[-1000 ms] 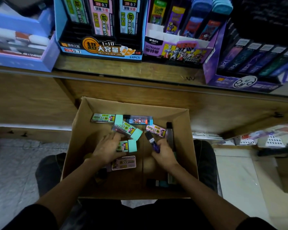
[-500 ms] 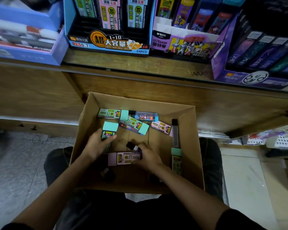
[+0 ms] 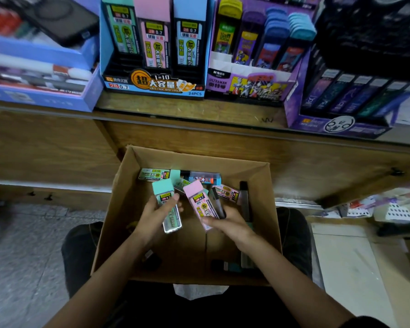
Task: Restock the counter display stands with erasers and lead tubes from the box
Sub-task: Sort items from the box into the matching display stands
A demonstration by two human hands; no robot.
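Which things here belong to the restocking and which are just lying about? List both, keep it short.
In the job: box, green case in the left hand, pink case and dark tube in the right hand, blue stand, purple stand.

Lying about: phone, black basket, papers on the floor.

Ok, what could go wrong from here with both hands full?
The right grip holds two things at once, a pink case and a thin dark tube; one could slip into the box on the lift. The green case in the left grip sits tilted, so it might catch on a slot of the blue stand.
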